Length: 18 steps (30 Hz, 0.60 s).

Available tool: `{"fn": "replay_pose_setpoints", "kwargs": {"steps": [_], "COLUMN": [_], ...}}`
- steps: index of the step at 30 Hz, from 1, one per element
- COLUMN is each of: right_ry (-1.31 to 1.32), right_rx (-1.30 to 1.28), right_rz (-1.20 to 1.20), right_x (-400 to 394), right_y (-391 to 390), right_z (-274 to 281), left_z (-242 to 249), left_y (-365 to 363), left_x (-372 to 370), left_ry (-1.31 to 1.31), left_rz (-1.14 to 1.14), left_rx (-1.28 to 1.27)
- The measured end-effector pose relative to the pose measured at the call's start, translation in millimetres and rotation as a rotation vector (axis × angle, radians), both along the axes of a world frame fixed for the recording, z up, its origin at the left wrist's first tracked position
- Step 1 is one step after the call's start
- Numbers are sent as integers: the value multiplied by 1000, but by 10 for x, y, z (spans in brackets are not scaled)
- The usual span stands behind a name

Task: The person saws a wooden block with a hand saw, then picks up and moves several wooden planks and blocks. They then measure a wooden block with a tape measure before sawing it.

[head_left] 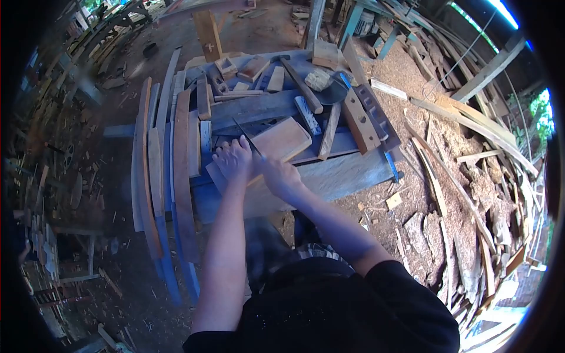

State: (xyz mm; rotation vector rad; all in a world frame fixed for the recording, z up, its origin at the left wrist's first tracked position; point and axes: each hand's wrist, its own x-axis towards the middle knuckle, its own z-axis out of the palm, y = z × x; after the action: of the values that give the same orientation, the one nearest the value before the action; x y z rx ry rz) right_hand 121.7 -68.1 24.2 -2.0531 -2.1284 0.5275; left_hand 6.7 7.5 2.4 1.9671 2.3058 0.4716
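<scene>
A flat reddish-brown board [282, 140] lies at a slant on the cluttered workbench [347, 175]. My left hand [234, 160] presses on the lower left part of the board, its fingers spread. Beside it, my right hand [281, 178] is closed around the handle end of a thin dark tool [246, 134], which looks like a saw or file and reaches up and left past my left fingertips. The handle itself is mostly hidden in my right hand. Just beyond the board lies a small paint-flecked block [308, 115].
A wooden-handled hammer [301, 86], a block with round holes [360, 120] and wood offcuts cover the bench's far side. Long planks [183, 170] stick out at the left. Wood shavings [406, 79] and scrap strips lie on the ground at right.
</scene>
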Motion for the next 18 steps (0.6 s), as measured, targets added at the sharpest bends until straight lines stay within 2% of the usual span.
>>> {"fn": "replay_pose_setpoints", "kwargs": {"steps": [2, 5, 8, 11, 13, 18], "right_ry": [-3, 10, -49, 26, 50, 21], "right_rx": [-23, -104, 49, 37, -32, -57], "right_rz": [-7, -112, -36, -16, -112, -108], "right_x": [-28, -61, -101, -44, 5, -31], "right_y": [-50, 11, 226, -32, -328, -254], "right_z": [48, 47, -73, 3, 86, 27], "left_z": [-133, -98, -53, -50, -11, 12], "left_y": [19, -2, 4, -23, -28, -40], "left_x": [-10, -1, -6, 10, 12, 11], "left_ry": [55, 45, 31, 20, 0, -9], "left_rz": [16, 8, 4, 11, 9, 3], "left_rx": [201, 207, 101, 125, 125, 108]}}
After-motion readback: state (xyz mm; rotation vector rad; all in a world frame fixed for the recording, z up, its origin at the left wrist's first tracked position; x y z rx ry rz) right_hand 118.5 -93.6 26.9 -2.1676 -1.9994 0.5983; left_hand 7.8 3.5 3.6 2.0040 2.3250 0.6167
